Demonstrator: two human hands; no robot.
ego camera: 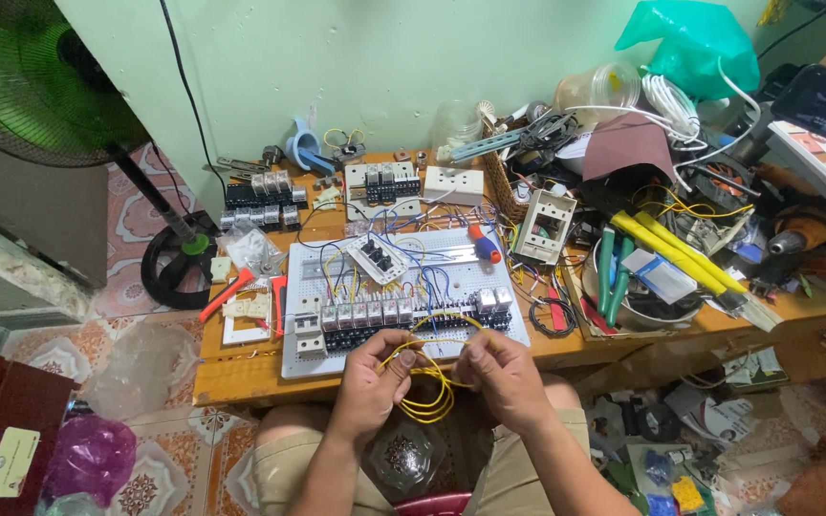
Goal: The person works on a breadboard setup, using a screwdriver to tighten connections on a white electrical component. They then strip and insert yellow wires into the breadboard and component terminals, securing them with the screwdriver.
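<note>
Both my hands are closed on a looped bundle of thin yellow wire just in front of the table edge. My left hand pinches the loops from the left, my right hand from the right. One yellow strand arcs up from my fingers to the white perforated wiring board. That board carries a row of relays, black terminal blocks and blue and yellow wiring. A screwdriver with a red and blue handle lies on the board's far right.
The wooden table is crowded: circuit breakers at back left, a white socket box, green pliers, yellow-handled cutters, a green bag. A standing fan is at left. Clutter covers the tiled floor at right.
</note>
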